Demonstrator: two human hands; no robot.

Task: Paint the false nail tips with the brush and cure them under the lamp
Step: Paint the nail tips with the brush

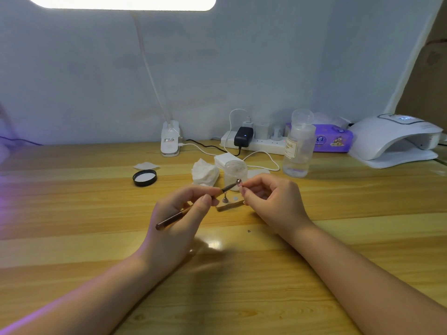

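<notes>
My left hand [183,211] grips a dark brown brush [174,218] like a pen, its tip pointing up and right. The brush tip meets a small false nail tip [239,182] that my right hand [271,199] pinches between thumb and forefinger above the wooden table. Below the hands lies a small wooden holder base [229,206] with a metal stand [225,199] on it. The white curing lamp [394,139] sits at the back right, its opening facing left.
An open clear jar [235,171] stands behind the hands, its black lid [144,177] to the left. Crumpled tissue [205,172], a clear pump bottle [299,146], a power strip [254,140], a purple tissue pack [333,140] and a clip lamp base [170,139] line the back.
</notes>
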